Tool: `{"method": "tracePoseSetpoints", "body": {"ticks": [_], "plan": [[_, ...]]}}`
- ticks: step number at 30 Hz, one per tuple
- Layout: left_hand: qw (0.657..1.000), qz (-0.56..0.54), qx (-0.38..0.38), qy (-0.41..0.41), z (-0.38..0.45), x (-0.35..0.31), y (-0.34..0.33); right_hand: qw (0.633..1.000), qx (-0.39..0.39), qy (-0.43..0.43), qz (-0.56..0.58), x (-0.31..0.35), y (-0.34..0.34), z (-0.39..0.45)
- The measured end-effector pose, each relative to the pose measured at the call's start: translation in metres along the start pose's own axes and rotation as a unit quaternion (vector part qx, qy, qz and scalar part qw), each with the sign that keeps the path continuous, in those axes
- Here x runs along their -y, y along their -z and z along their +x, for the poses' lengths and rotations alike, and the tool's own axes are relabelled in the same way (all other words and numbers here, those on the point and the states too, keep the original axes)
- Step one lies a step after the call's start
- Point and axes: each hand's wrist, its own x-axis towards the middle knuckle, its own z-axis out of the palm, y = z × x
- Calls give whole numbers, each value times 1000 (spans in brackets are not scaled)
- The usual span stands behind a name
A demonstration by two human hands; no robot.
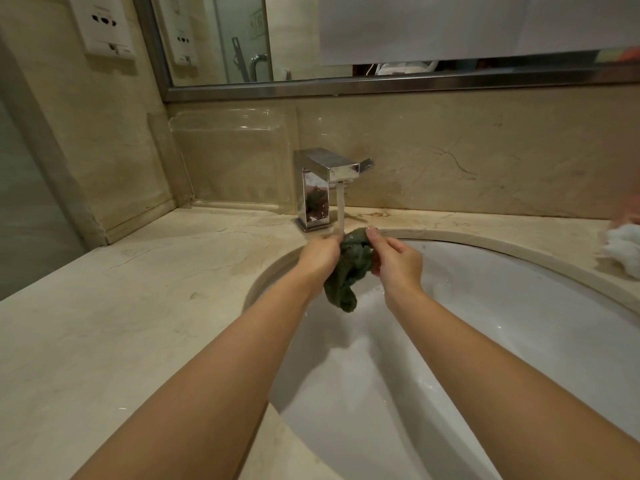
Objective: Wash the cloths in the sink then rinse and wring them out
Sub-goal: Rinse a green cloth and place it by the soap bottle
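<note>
1. While water runs from the chrome faucet [327, 188] in a thin stream [340, 209], both hands hold one dark green cloth [348, 268] under it, above the back of the white sink [485, 341]
2. The left hand [320, 254] grips the cloth's left side, its fingers curled round the bunched fabric and mostly hidden behind it
3. The right hand [398, 263] pinches the cloth's upper right edge, with the fingers [374, 237] bent narrow on the fabric; the stream lands just beside them
4. The loose end of the cloth hangs down between the wrists, clear of the basin's floor
5. The sink is set into a pale marble bench [138, 323], and the faucet stands on the bench just behind the basin's rim
6. At the right edge of the bench lies a crumpled white cloth [623, 251], well apart from the hands and partly cut off by the frame
7. A clear plastic holder [232, 161] leans on the wall left of the faucet
8. Above the backsplash runs a metal-framed mirror [381, 46], and a white wall socket [104, 26] sits on the left wall, with its reflection showing in the glass
9. Counted: two hands, two cloths, one faucet, one sink, one socket
10. No writing can be read; the small mark on the socket is too blurred to tell
</note>
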Motion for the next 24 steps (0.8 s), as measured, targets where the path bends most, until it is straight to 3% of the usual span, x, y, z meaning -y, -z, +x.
{"method": "tracePoseSetpoints", "body": {"ticks": [7,11,20,24], "plan": [[992,39,115,-30,0,6,1,993,14,-68,95,4,-1,1],[994,47,64,-69,0,7,0,988,67,-93,99,2,-1,3],[985,-170,-41,-12,1,-5,6,974,190,-111,-45,-6,1,2],[976,-204,-61,-40,2,-6,6,977,197,-68,-36,-4,-2,-1]]}}
